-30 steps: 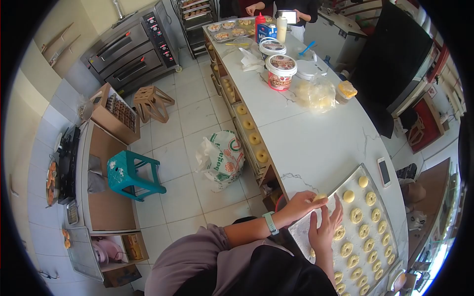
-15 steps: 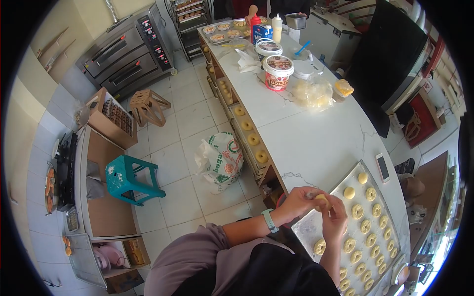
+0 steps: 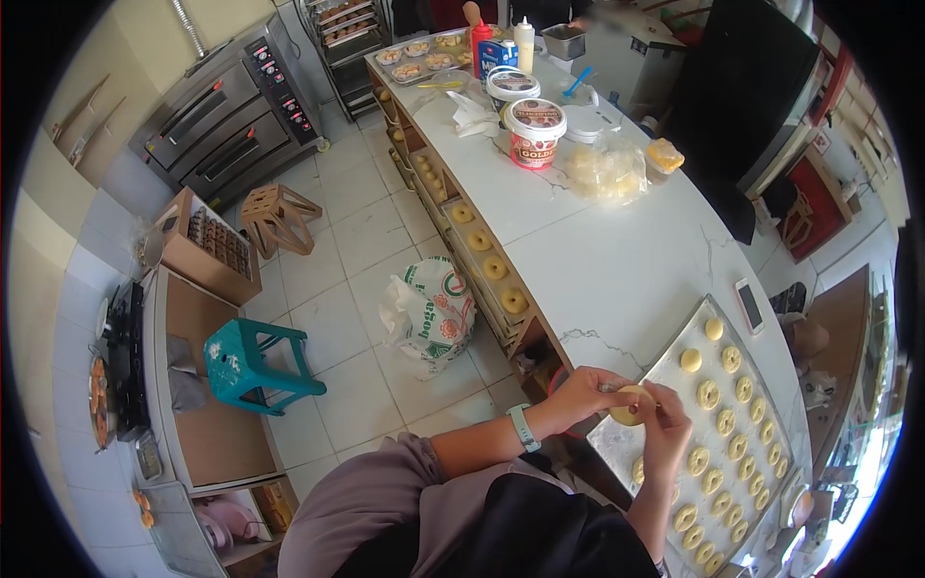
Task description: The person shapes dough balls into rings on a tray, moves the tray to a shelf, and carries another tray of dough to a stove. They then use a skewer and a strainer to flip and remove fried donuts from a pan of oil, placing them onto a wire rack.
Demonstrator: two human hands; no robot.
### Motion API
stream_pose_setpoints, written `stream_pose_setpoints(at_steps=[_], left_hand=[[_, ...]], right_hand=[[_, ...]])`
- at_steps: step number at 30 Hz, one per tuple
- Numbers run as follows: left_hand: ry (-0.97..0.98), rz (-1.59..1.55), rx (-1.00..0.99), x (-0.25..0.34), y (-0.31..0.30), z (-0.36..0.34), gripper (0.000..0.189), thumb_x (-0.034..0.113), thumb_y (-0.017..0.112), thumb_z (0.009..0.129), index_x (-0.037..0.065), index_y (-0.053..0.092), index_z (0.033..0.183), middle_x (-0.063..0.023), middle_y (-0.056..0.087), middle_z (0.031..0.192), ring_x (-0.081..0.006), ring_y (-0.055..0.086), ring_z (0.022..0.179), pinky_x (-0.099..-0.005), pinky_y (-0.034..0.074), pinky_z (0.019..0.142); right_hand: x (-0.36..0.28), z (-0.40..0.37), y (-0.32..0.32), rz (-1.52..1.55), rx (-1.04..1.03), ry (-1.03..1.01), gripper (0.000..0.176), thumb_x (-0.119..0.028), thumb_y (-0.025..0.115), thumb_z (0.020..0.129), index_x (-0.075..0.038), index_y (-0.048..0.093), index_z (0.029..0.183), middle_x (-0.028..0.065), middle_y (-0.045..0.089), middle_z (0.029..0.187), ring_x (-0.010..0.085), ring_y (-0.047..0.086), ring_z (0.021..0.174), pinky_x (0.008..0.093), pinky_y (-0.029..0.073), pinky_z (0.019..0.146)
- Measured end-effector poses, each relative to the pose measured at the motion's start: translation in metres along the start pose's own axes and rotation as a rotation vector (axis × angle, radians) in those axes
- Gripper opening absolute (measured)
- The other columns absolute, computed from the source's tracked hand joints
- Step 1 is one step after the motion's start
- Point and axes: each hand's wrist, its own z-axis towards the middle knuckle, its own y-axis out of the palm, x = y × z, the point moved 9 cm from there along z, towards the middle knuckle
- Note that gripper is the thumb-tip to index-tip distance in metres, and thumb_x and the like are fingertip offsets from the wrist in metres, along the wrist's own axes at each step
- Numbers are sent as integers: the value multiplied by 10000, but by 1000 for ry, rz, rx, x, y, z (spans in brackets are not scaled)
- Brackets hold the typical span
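Observation:
A pale yellow dough ring [image 3: 626, 412] is held between my two hands above the near left edge of a metal baking tray [image 3: 617, 443]. My left hand [image 3: 584, 399], with a light green watch on the wrist, pinches the ring from the left. From the right, my right hand [image 3: 665, 424] grips it, fingers curled over its edge. On the tray lie several shaped dough rings [image 3: 708, 393] in rows. Two round dough balls without holes, one a dough ball [image 3: 691, 359], sit at its far end.
A phone [image 3: 749, 306] lies right of the tray on the marble-look table [image 3: 588, 279]. Farther along stand a lidded tub [image 3: 534, 135], a plastic bag [image 3: 609, 173] and squeeze bottles. Below, dough rings fill a shelf; a teal stool [image 3: 255, 361] and white sack [image 3: 432, 313] are on the floor.
The dough between my hands now shows as a wider ring facing me; before, it looked smaller and folded among my fingers. The view has shifted slightly.

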Motion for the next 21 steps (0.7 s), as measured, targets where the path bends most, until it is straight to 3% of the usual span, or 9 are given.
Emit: stream_pose_setpoints(at_steps=[3, 4, 7, 9, 11, 12, 15, 19, 21], left_hand=[[124, 74, 68, 3, -18, -1, 272, 121, 712, 803, -21, 657, 1028, -47, 678, 888, -75, 615, 802, -204, 480, 694], [103, 64, 68, 3, -19, -3, 270, 123, 714, 802, -20, 659, 1025, -47, 679, 885, -72, 614, 794, -202, 480, 688], [15, 79, 46, -2, -12, -17, 274, 132, 719, 799, -19, 663, 1020, -49, 681, 881, -66, 615, 778, -199, 484, 679], [-40, 163, -7, -6, -4, -24, 289, 142, 725, 795, -18, 661, 1027, -53, 683, 881, -68, 617, 775, -201, 489, 685], [118, 139, 50, 2, -10, -30, 261, 157, 711, 809, -11, 670, 1005, -27, 674, 833, -60, 595, 730, -204, 471, 657], [201, 125, 80, 6, -12, -35, 249, 165, 703, 815, -7, 675, 994, -14, 669, 809, -55, 584, 708, -206, 462, 643], [107, 43, 61, -9, -3, -49, 252, 174, 702, 819, -6, 677, 994, -16, 669, 795, -54, 587, 710, -209, 466, 647], [176, 88, 18, -17, 18, -65, 289, 163, 711, 813, -26, 657, 1025, -54, 679, 872, -81, 619, 787, -212, 493, 714], [273, 43, 70, -16, 26, -80, 296, 167, 714, 810, -25, 655, 1027, -55, 679, 869, -81, 619, 796, -210, 490, 723]], right_hand=[[2, -13, 11, -94, 16, -8, 201, 46, 613, 825, 57, 614, 1026, 85, 594, 1002, 140, 599, 915, 242, 499, 754], [9, -17, 8, -40, 18, 104, 211, 45, 612, 826, 58, 610, 1037, 84, 594, 1003, 142, 604, 901, 246, 499, 761], [14, -24, -5, -34, 106, 117, 214, 51, 604, 829, 55, 609, 1043, 92, 605, 1017, 151, 609, 896, 254, 500, 791], [5, -34, 7, -38, 82, 4, 205, 67, 598, 826, 59, 611, 1031, 100, 614, 1024, 156, 609, 903, 258, 498, 794], [-5, -43, 16, -65, 55, -43, 200, 76, 594, 824, 62, 610, 1023, 101, 616, 1019, 154, 609, 898, 257, 497, 779], [-4, -47, 16, 7, 23, 59, 198, 68, 599, 825, 64, 611, 1022, 95, 614, 1005, 152, 606, 895, 252, 491, 775], [-4, -53, -3, -26, 52, 59, 203, 58, 601, 828, 62, 610, 1032, 96, 613, 1004, 156, 604, 902, 257, 489, 791], [-23, -81, 7, -136, 0, -131, 263, 63, 622, 806, 64, 599, 1068, 90, 629, 950, 149, 603, 897, 261, 495, 784], [-14, -93, -11, -13, -33, -5, 280, 55, 615, 817, 67, 591, 1096, 100, 612, 1014, 152, 594, 939, 261, 500, 775]])
